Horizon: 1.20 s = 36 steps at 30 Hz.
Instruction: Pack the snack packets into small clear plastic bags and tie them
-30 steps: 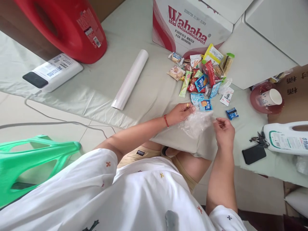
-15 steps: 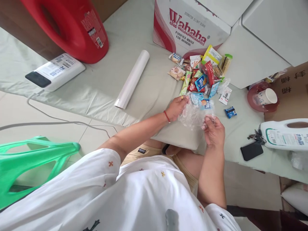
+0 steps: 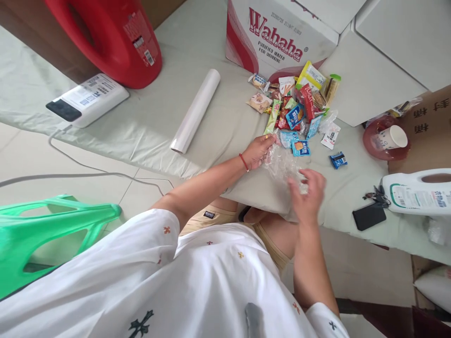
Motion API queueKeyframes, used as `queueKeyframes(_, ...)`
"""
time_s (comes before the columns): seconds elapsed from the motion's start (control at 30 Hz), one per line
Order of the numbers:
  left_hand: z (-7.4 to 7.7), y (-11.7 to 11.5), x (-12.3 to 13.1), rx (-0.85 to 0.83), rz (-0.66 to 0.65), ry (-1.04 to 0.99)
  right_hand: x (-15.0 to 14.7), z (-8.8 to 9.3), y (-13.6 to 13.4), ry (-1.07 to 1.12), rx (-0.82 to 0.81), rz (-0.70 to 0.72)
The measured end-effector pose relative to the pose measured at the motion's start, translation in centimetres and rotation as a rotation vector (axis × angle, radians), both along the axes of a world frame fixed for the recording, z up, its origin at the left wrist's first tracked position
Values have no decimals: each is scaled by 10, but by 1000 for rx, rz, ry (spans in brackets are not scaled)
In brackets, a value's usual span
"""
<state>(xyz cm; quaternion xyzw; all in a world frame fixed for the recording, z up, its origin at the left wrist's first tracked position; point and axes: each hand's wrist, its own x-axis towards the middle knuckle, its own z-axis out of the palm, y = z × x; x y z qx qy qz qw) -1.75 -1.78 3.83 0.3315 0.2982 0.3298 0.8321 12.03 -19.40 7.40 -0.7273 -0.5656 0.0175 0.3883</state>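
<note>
My left hand, with a red string on its wrist, pinches one edge of a crumpled clear plastic bag. The bag hangs slack over the front edge of the covered surface. At the bag's other end is my right hand, slightly blurred, its thumb and fingers apart around nothing I can see. Whether it still touches the plastic I cannot tell. Just beyond the bag lies a blue snack packet, beside a heap of small wrapped snacks. Another dark blue packet lies apart to the right.
A white plastic roll lies left of the snacks. Behind them stands a Wahaha carton. A red jug and a white device are at left. To the right are a paper cup, a white bottle and a black phone-like object.
My right hand has let go of the bag's edge and its fingers have spread. The bag has gone slack, uncovering the blue packet. My left hand keeps its hold.
</note>
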Motion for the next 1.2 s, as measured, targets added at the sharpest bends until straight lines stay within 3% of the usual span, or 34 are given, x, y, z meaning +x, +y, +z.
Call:
queueKeyframes(0.07,7,-5,0,-28,-21,12,-17,-10,25,-40,-45,108)
queueKeyframes(0.13,14,-9,-2,-54,-31,20,-20,-18,42,17,-48,122)
queueKeyframes(0.23,24,-12,-12,-76,-34,11,-6,-12,49,283,-13,90)
queueKeyframes(0.33,34,-18,-29,-40,-77,-2,17,19,42,670,-21,56)
queueKeyframes(0.4,41,-25,-44,24,-191,-4,34,47,37,782,-75,32)
queueKeyframes(0.5,49,-39,-66,102,-397,17,60,84,37,590,-147,-19)
queueKeyframes(0.6,47,-50,-84,94,-432,107,85,99,53,358,-224,15)
queueKeyframes(0.67,38,-55,-93,95,-384,234,95,90,72,307,-294,89)
queueKeyframes(0.73,28,-60,-101,199,-303,455,97,69,95,263,-345,176)
queueKeyframes(0.8,23,-65,-107,456,-133,756,93,43,118,169,-363,264)
queueKeyframes(0.87,26,-71,-111,790,134,1036,83,18,139,57,-353,346)
queueKeyframes(0.93,39,-75,-109,1087,354,1160,72,1,155,-41,-335,406)
queueKeyframes(0.97,47,-76,-105,1213,385,1159,66,-5,160,-85,-332,436)
queueKeyframes(1.03,62,-78,-90,1420,269,1106,55,-10,169,-170,-337,497)
queueKeyframes(1.1,67,-80,-68,1542,14,1089,47,-9,174,-249,-350,531)
queueKeyframes(1.2,53,-83,-38,1581,-297,1170,49,-4,176,-309,-345,427)
